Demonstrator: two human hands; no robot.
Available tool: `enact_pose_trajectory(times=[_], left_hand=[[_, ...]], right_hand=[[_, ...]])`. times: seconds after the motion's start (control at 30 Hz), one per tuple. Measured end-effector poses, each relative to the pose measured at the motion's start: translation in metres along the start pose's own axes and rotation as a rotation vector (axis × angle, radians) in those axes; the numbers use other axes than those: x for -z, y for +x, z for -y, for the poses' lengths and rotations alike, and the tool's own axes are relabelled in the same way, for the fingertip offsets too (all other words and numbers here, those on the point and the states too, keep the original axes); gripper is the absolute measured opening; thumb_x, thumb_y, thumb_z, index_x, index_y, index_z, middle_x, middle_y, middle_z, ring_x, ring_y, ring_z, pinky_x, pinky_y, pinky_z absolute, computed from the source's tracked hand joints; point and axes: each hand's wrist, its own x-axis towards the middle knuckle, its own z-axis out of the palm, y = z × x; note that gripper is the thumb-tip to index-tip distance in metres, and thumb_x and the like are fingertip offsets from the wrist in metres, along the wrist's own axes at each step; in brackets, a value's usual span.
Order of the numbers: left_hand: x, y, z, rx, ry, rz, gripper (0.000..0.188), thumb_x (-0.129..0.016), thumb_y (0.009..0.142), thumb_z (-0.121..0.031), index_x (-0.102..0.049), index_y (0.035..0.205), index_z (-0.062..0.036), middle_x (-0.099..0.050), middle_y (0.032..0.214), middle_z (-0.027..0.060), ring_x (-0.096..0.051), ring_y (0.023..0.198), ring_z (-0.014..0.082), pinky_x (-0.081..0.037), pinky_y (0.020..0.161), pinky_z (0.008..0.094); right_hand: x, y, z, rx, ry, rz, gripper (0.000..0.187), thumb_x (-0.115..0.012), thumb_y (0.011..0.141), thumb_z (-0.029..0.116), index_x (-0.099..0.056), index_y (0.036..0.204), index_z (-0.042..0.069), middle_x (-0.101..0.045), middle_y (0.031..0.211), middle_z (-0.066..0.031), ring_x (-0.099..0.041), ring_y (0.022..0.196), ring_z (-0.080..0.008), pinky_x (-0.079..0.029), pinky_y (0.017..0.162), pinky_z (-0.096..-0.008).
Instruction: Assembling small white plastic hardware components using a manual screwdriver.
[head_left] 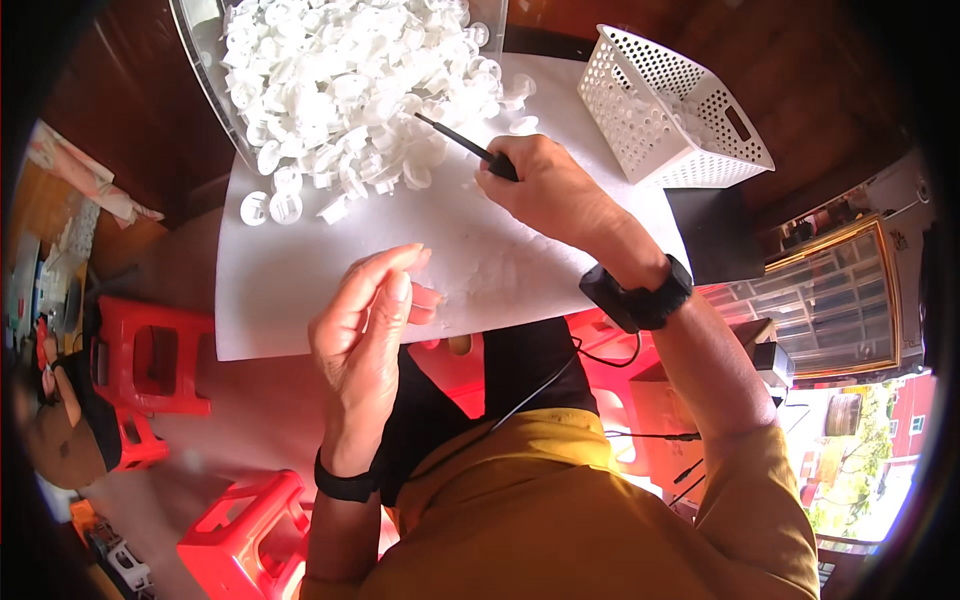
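My right hand (535, 185) is closed round the black handle of a screwdriver (462, 138). Its thin dark shaft points left and away, with the tip over a heap of small white plastic parts (340, 90). The heap spills from a clear bin (212, 85) onto the white table top (480, 265). Over the near edge of the table, my left hand (365, 315) is half curled, its fingers loosely apart, and nothing shows in it. A few loose parts (286, 207) lie on the table left of the heap.
A white perforated basket (640, 130) holding some white parts stands at the far right of the table. Red plastic stools (240, 530) stand on the floor at the left. A black cable (535, 395) runs across my lap. Another person's arm (66, 395) shows at the far left.
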Motion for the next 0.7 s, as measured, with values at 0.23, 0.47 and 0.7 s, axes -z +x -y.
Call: enact_pose_trajectory(times=[0.23,0.47,0.7], left_hand=[[-0.006,0.008,0.004,0.034,-0.011,0.031,0.034,-0.051,0.097,-0.019,-0.055,0.122,0.0035,-0.063,0.109,0.0153,-0.064,0.078,0.0143,-0.052,0.068,0.0257],[-0.016,0.009,-0.006,0.138,-0.216,0.194,0.039,-0.054,0.096,-0.015,-0.048,0.13,0.0023,-0.062,0.098,0.0078,-0.06,0.075,0.0102,-0.051,0.07,0.0238],[-0.017,0.009,-0.002,0.108,-0.105,0.101,0.03,-0.055,0.094,-0.009,-0.056,0.122,0.0033,-0.064,0.09,0.006,-0.058,0.067,0.0077,-0.05,0.062,0.0206]], right_hand=[[0.004,-0.035,0.019,0.025,0.37,-0.04,0.02,-0.06,0.086,0.016,-0.06,0.084,-0.004,-0.054,0.06,-0.0083,-0.051,0.055,-0.0152,-0.043,0.055,-0.0317],[0.005,-0.066,0.04,-0.164,1.004,0.135,0.013,-0.063,0.091,0.016,-0.065,0.088,0.003,-0.048,0.06,0.0065,-0.039,0.052,-0.0012,-0.032,0.046,-0.02],[-0.002,-0.073,0.034,-0.147,0.949,0.077,0.015,-0.063,0.092,0.017,-0.063,0.092,0.002,-0.05,0.066,0.0059,-0.042,0.06,-0.0008,-0.035,0.051,-0.0196]])
